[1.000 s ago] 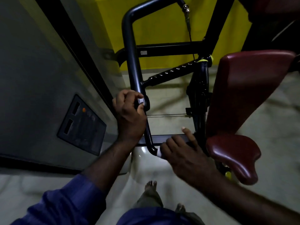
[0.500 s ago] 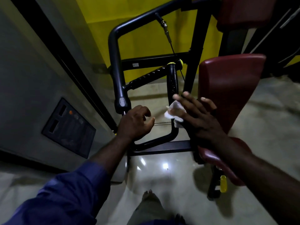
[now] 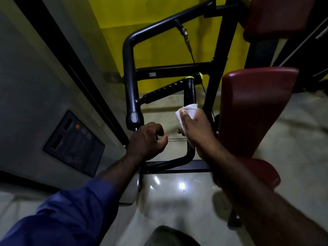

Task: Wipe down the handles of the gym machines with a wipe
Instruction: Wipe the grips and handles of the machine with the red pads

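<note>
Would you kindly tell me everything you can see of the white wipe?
The wipe is white, thin and crumpled, and looks like soft paper or cloth. It is folded round the lower part of the upright black handle, below its yellow cap. The right hand grips it against the handle, thumb pressed on its front. Only its upper edge and left side show; the rest is hidden under the hand.

Wears a blue long sleeve (image 3: 62,210), creased and pushed up the left forearm; leaves the right forearm (image 3: 257,192) bare; grey-olive trousers (image 3: 170,236) below.
</note>
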A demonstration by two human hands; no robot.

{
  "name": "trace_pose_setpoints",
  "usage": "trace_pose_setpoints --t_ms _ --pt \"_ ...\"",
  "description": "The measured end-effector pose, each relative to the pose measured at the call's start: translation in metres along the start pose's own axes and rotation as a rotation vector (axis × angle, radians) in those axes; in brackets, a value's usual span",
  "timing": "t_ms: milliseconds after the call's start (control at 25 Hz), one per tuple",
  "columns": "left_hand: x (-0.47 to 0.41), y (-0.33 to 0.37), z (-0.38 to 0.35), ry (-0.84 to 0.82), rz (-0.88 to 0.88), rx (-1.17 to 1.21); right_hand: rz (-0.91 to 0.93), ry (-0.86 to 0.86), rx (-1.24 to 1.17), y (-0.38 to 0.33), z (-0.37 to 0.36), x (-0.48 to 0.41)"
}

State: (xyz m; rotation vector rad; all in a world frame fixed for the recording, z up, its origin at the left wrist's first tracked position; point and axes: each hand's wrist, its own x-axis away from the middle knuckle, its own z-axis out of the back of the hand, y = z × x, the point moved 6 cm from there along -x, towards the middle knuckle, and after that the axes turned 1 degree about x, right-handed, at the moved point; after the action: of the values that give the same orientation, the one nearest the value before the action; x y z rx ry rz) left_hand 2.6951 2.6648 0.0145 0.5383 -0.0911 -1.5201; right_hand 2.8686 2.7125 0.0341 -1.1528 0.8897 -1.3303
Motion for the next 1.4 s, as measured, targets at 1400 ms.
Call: trace_pose_setpoints --t_ms 1400 --pt "-0.002 -0.004 0.000 0.039 -0.009 0.054 -0.172 -0.227 -0.360 -0.074 -0.003 -0.089"
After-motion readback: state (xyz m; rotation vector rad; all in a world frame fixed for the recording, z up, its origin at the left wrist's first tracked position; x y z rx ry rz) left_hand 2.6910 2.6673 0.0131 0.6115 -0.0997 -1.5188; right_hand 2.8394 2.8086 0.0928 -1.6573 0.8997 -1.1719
